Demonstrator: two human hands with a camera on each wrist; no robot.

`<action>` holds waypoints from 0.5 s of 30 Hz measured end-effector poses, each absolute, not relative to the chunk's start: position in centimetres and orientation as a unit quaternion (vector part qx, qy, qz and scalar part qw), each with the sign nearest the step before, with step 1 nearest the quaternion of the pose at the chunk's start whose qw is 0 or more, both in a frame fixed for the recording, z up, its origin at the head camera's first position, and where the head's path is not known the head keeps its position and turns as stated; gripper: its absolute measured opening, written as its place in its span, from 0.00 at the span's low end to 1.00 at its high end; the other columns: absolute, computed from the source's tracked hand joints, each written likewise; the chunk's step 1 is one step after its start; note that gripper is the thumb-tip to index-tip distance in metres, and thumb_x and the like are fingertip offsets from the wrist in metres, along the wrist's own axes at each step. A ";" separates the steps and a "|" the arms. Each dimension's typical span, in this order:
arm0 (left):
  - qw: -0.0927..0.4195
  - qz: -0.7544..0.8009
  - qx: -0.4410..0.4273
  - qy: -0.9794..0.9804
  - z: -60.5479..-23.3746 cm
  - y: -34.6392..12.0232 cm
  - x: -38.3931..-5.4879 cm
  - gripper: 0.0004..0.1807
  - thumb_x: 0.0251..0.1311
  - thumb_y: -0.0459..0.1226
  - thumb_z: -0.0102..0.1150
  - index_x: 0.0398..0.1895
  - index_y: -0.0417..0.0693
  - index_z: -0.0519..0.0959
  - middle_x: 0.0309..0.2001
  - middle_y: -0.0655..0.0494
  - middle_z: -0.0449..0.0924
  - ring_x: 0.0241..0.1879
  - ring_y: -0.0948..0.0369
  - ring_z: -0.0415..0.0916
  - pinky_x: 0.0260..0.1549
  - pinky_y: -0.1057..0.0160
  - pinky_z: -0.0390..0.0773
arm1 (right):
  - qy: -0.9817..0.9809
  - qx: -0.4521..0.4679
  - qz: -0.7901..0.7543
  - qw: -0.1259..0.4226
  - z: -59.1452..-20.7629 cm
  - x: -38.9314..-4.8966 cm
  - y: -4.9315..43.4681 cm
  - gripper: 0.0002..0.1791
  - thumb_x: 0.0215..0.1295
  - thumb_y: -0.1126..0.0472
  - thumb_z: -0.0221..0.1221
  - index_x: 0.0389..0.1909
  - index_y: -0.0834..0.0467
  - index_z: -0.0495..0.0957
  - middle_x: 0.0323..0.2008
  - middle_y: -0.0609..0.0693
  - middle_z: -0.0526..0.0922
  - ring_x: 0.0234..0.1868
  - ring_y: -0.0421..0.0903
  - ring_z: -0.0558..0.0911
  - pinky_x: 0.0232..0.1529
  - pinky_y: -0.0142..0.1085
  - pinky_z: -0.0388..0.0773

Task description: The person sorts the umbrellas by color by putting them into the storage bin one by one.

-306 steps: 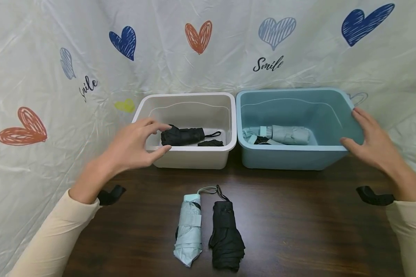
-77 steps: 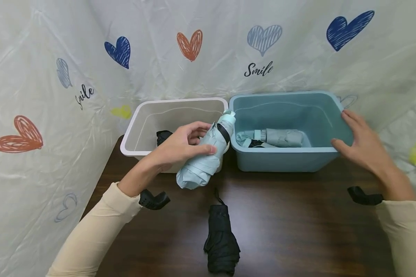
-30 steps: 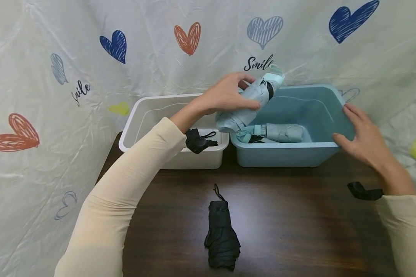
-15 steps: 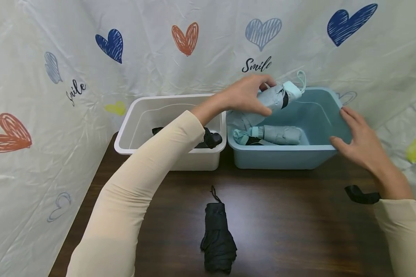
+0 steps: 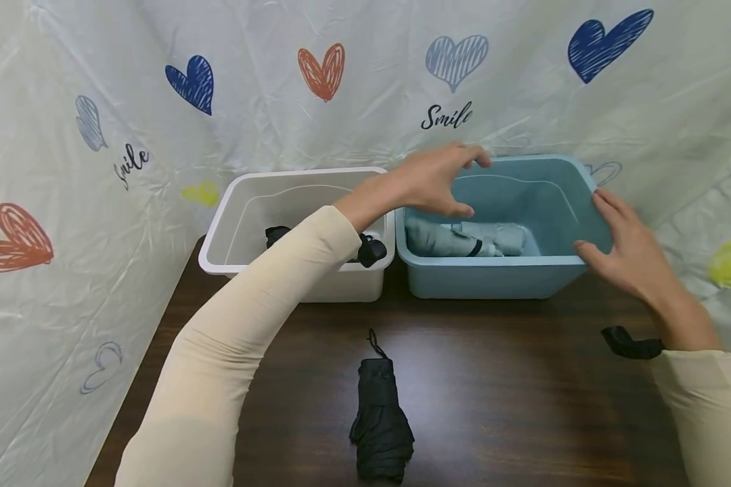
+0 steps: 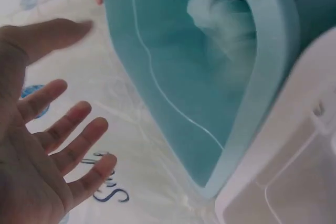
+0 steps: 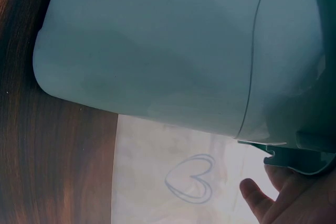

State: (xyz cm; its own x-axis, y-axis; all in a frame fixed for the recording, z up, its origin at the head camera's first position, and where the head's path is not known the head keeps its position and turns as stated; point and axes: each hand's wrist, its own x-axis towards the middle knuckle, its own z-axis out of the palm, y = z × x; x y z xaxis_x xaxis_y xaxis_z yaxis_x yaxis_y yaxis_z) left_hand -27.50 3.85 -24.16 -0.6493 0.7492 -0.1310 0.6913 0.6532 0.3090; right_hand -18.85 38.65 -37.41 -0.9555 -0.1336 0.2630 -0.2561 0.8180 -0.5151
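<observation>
Over the blue bin (image 5: 475, 281) my left hand (image 5: 438, 179) is held with fingers spread and nothing in them. Below it a pale blue folded umbrella (image 5: 431, 238) lies in the bin, against another pale blue umbrella (image 5: 508, 237). My right hand (image 5: 630, 250) holds the bin's right end, thumb over the rim and fingers outside; in the right wrist view its fingers (image 7: 254, 198) show at the rim. The left wrist view shows the left palm (image 6: 31, 177) beside the bin. A black folded umbrella (image 5: 382, 419) with a wrist loop lies on the table.
A light grey bin (image 5: 347, 289) stands close on the left of the blue one. Inside it a piece of black umbrella (image 5: 275, 234) shows past my left sleeve (image 5: 250, 304). A white sheet (image 5: 250, 40) printed with hearts hangs behind the dark wooden table (image 5: 499, 385).
My left hand lifted the pale blue umbrella from the table, carried it right over the grey bin and let it go in the blue bin. The right hand keeps its place.
</observation>
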 end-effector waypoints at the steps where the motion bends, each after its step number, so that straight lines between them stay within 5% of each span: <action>1: 0.119 0.115 0.398 0.902 -24.1 3.5 -27.3 0.39 0.69 0.53 0.66 0.80 0.62 0.63 0.78 0.59 0.66 0.77 0.64 0.65 0.69 0.60 0.73 | -0.947 0.103 0.286 0.108 -37.5 -18.9 38.7 0.47 0.67 0.55 0.55 0.84 0.66 0.50 0.84 0.67 0.51 0.81 0.76 0.54 0.77 0.74 0.51; 15: 0.065 0.227 0.374 0.897 -25.2 -3.7 -22.0 0.28 0.73 0.48 0.62 0.73 0.53 0.73 0.68 0.58 0.77 0.66 0.60 0.75 0.65 0.59 0.76 | -0.943 0.108 0.300 0.097 -37.8 -18.9 38.8 0.48 0.69 0.54 0.55 0.85 0.63 0.47 0.86 0.65 0.47 0.82 0.76 0.51 0.77 0.76 0.47</action>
